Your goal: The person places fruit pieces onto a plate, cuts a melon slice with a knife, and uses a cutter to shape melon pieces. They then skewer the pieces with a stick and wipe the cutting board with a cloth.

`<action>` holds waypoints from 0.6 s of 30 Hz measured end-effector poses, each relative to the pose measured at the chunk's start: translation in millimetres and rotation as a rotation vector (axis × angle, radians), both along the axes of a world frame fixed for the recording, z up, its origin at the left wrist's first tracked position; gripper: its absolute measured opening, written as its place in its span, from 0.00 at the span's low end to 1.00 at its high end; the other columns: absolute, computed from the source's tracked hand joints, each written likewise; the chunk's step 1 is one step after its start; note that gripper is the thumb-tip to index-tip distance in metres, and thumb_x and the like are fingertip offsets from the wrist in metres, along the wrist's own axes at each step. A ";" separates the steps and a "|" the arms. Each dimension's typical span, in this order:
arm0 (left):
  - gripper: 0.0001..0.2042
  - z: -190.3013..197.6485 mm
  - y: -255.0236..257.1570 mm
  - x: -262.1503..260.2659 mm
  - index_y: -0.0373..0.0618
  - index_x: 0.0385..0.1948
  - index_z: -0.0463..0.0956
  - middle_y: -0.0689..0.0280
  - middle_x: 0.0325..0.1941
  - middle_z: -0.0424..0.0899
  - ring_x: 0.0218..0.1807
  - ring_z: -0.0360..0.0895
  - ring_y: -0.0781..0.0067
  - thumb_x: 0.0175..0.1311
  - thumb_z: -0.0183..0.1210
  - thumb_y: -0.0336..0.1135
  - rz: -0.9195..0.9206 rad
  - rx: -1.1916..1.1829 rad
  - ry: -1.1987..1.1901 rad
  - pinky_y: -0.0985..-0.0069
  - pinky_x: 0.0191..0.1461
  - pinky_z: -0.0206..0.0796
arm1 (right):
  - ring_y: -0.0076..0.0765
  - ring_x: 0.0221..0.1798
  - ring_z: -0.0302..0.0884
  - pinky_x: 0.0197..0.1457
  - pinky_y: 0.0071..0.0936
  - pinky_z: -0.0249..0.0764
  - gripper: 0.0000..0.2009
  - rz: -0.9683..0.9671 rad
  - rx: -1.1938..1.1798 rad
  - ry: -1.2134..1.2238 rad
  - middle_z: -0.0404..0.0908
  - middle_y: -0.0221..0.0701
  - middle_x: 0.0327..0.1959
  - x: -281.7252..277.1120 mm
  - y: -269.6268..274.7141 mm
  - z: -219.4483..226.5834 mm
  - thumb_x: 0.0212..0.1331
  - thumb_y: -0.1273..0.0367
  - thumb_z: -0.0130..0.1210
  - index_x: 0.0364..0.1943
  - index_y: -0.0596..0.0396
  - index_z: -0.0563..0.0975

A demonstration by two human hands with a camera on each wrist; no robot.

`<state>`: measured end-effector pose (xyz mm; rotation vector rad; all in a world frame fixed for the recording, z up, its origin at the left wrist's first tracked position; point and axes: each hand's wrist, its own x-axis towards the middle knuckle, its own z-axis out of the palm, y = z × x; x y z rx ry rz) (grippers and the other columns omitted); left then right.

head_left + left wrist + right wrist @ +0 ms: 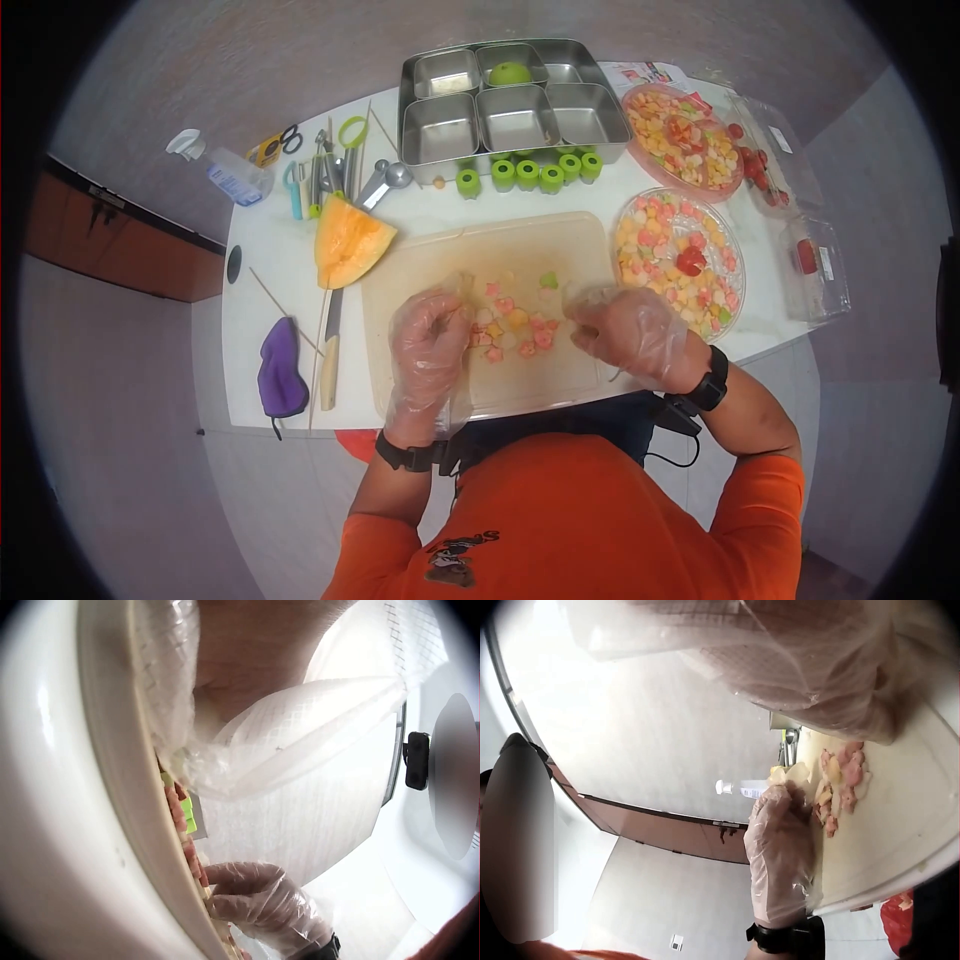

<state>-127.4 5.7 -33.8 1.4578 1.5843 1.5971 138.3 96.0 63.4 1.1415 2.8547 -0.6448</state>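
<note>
In clear plastic gloves, both hands are over a beige cutting board. The left hand is at the left of a cluster of small pink, white and yellow fruit pieces, its fingers bent with thumb near forefinger; whether it pinches anything is unclear. Something pale and thin shows at the fingertips of the left hand in the right wrist view. To the right of the cluster is the right hand. Seen from the left wrist, the right hand reaches its loosely extended fingers down beside the pieces. A green piece lies above the cluster.
Behind the board stand a steel tray with compartments and green cutters. Two fruit platters and clear boxes are at the right. A melon wedge, knife, purple cloth item and spray bottle lie or stand left.
</note>
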 end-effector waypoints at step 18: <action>0.08 3.9 -0.7 0.6 0.36 0.38 0.81 0.59 0.43 0.83 0.41 0.80 0.70 0.58 0.67 0.20 0.067 -0.059 -0.009 0.74 0.47 0.73 | 0.50 0.40 0.75 0.44 0.44 0.73 0.17 0.162 -0.053 0.196 0.75 0.40 0.37 36.9 -50.6 -3.8 0.56 0.69 0.61 0.50 0.56 0.76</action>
